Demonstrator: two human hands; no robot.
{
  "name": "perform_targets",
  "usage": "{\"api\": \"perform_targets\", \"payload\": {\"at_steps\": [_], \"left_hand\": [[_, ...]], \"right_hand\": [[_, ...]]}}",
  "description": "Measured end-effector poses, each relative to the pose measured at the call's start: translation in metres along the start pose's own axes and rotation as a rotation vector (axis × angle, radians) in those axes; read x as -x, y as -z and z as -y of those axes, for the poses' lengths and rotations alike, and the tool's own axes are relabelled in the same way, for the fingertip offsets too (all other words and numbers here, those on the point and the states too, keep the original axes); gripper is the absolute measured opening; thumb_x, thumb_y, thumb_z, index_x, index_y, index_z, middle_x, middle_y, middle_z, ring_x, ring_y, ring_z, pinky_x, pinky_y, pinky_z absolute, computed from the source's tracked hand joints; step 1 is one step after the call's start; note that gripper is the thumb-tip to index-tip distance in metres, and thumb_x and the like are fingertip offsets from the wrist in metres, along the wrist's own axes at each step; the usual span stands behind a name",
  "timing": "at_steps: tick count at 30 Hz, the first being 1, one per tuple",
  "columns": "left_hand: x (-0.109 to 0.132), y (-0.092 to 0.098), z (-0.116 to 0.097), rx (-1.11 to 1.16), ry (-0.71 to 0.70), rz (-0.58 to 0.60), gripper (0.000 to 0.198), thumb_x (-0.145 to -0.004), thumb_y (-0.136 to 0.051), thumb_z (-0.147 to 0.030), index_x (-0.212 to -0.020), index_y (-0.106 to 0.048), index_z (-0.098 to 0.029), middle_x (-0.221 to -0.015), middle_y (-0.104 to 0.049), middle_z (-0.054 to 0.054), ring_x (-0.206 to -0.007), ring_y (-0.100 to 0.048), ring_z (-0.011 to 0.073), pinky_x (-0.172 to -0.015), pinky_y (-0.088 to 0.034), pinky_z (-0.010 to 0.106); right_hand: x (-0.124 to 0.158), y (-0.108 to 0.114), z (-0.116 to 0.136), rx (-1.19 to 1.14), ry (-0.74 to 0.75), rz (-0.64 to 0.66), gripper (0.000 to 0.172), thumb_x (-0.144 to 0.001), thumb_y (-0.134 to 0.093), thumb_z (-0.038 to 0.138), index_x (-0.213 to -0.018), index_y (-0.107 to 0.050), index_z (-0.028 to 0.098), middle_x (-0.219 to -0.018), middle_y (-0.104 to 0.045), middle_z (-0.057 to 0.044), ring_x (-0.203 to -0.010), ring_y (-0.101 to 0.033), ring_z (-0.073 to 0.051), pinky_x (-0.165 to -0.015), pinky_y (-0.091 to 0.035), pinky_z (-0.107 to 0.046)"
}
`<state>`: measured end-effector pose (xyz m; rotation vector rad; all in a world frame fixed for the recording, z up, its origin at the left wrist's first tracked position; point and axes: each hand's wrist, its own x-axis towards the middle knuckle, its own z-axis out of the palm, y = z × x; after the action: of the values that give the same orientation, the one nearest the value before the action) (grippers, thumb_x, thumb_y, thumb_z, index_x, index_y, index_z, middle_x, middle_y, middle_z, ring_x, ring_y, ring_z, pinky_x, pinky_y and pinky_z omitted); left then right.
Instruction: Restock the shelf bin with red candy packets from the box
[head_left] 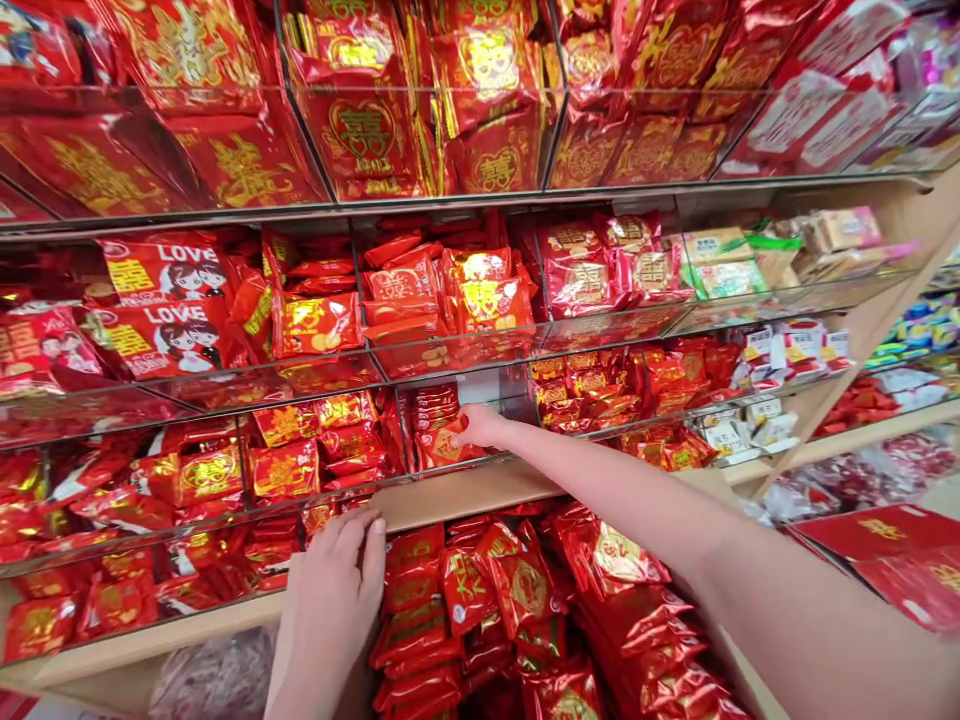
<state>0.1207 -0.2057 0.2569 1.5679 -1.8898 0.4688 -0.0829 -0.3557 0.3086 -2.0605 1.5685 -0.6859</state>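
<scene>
A cardboard box point(469, 491) full of red, gold-printed packets point(529, 590) stands below the shelves, close in front of me. My left hand point(336, 570) is at the box's left far corner, its fingers bent over the edge. Reaching over the box, my right hand point(480, 428) is inside a compartment of the lower shelf. Its fingers close on a red packet point(441, 446) at the front of a stack of similar packets point(435, 403). A pale bare patch of the compartment point(491, 385) shows behind that hand.
Clear plastic guards point(450, 350) front the shelves. Neighbouring compartments hold red packets point(285, 470), LOVE-printed bags point(169, 340) and small white-and-red packs point(795, 350). A red carton point(885, 550) stands at right. Clear plastic-wrapped goods point(217, 675) lie under the shelf at left.
</scene>
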Motion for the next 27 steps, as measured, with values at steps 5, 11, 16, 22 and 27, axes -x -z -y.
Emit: {"api": "perform_targets", "payload": {"at_steps": [5,11,16,22,27], "left_hand": [[0.002,0.000,0.001,0.087,0.012,-0.005,0.023,-0.085,-0.040,-0.033,-0.094,-0.057,-0.021,-0.098,-0.062,0.006,-0.090,-0.056,0.0205,-0.081,-0.042,0.035],[0.004,-0.001,0.001,0.144,0.013,-0.005,0.022,-0.084,-0.042,-0.032,-0.094,-0.057,-0.019,-0.097,-0.062,0.007,-0.092,-0.055,0.0206,-0.083,-0.042,0.037],[0.003,-0.002,0.001,0.162,0.024,-0.002,0.023,-0.084,-0.041,-0.032,-0.095,-0.057,-0.019,-0.097,-0.061,0.007,-0.092,-0.055,0.0209,-0.083,-0.042,0.038],[0.004,-0.002,0.000,0.161,0.031,0.006,0.024,-0.084,-0.041,-0.032,-0.096,-0.056,-0.018,-0.097,-0.061,0.007,-0.093,-0.054,0.0206,-0.084,-0.041,0.039],[0.004,-0.001,0.001,0.163,0.034,0.008,0.024,-0.084,-0.041,-0.033,-0.096,-0.056,-0.019,-0.097,-0.061,0.007,-0.093,-0.054,0.0208,-0.084,-0.042,0.039]], "right_hand": [[-0.014,-0.006,0.000,0.176,0.000,0.122,0.042,-0.053,-0.078,0.031,-0.087,-0.061,0.013,-0.094,-0.063,-0.008,-0.089,-0.058,-0.021,-0.078,-0.046,-0.032],[-0.027,-0.026,-0.005,0.218,-0.041,0.088,0.061,-0.042,-0.080,0.035,-0.095,-0.058,0.012,-0.100,-0.063,-0.011,-0.090,-0.060,-0.024,-0.072,-0.047,-0.026],[-0.025,-0.034,-0.005,0.179,-0.095,-0.011,0.080,-0.049,-0.077,0.034,-0.116,-0.040,0.008,-0.103,-0.060,-0.015,-0.092,-0.059,-0.025,-0.072,-0.047,-0.028],[-0.021,-0.034,0.004,0.139,-0.188,0.034,0.108,-0.048,-0.079,0.031,-0.132,-0.015,0.011,-0.110,-0.057,-0.018,-0.102,-0.055,-0.027,-0.079,-0.045,-0.031],[-0.026,-0.041,0.017,0.142,-0.192,0.098,0.116,-0.045,-0.080,0.025,-0.136,-0.009,0.014,-0.110,-0.057,-0.018,-0.102,-0.054,-0.029,-0.082,-0.044,-0.035]]}}
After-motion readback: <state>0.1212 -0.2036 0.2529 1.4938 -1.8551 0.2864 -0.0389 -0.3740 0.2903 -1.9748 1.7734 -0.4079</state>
